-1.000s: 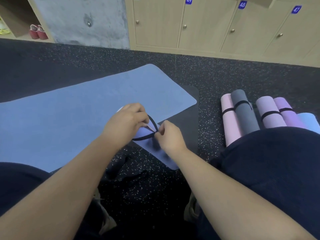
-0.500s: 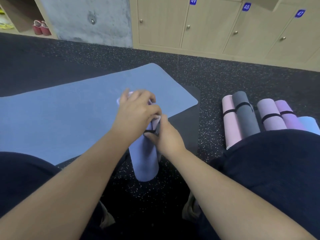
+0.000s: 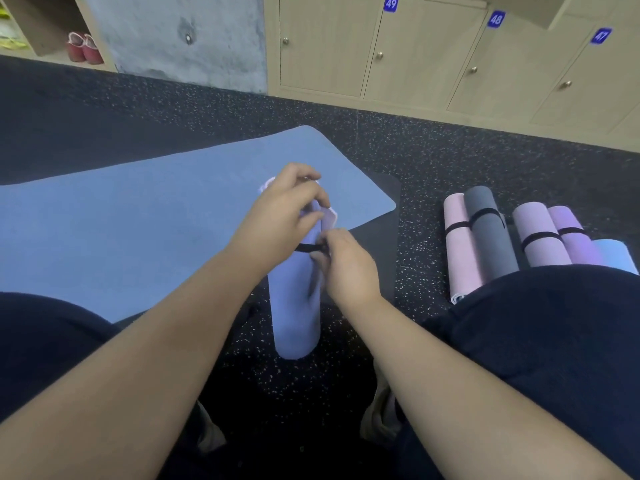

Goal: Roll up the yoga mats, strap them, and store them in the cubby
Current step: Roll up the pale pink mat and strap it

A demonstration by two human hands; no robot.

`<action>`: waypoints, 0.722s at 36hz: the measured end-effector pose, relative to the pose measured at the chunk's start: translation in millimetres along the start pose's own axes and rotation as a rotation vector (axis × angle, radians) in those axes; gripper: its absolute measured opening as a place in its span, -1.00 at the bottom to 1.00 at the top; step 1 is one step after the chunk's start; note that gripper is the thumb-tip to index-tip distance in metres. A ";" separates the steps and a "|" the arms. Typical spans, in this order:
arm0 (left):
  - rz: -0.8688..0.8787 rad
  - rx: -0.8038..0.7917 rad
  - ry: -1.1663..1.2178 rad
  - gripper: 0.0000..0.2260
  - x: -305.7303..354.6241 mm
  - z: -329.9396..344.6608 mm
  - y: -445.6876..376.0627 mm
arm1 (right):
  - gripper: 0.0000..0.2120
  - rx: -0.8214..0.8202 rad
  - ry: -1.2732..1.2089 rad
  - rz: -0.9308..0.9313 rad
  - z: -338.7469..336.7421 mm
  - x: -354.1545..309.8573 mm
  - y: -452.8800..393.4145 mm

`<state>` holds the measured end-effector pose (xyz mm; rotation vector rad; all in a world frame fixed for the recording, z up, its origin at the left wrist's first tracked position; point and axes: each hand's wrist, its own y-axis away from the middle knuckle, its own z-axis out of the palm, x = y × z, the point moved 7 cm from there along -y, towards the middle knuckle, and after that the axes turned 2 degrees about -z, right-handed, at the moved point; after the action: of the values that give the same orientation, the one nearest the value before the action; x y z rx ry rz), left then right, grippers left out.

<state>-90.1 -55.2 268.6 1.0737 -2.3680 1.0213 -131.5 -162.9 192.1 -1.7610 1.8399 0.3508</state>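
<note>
A rolled periwinkle-blue foam yoga mat (image 3: 296, 313) lies on the dark speckled rubber floor (image 3: 433, 161) between the person's knees, its near end pointing toward the camera and its far end lifted under the hands. The left hand (image 3: 280, 216) curls over the upper part of the roll, its fingers bent around the pale lilac end of the mat. The right hand (image 3: 348, 263) sits just beside it on the roll's right side, its fingertips pinching a thin black elastic strap (image 3: 308, 248) that crosses the roll between the two hands. Behind the roll, a flat blue yoga mat (image 3: 121, 223) is spread across the floor, and the corner of a flat dark grey mat (image 3: 381, 244) shows from beneath its right end. Well to the right, five rolled mats lie side by side touching one another: a pale pink roll (image 3: 459, 254), a dark grey roll (image 3: 486, 237), a lilac roll (image 3: 538, 237), a purple roll (image 3: 573, 240) and a light blue roll (image 3: 614, 252); the first four each carry a black band, while the light blue one is partly hidden by the person's dark-trousered leg (image 3: 554, 341). Along the far wall stands a row of light wooden lockers (image 3: 415, 57) with blue number tags 49, 48 and 47, and at upper left an open wooden cubby (image 3: 52, 32) holds a pair of red slippers (image 3: 84, 47).
</note>
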 end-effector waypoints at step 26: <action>0.003 -0.011 -0.409 -0.80 -29.9 30.9 25.4 | -0.96 0.085 -0.064 -0.029 -6.2 11.3 -10.5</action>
<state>-90.2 -51.1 218.8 1.3866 -2.6841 0.8511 -122.3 -176.7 192.8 -1.6980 1.7573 0.3095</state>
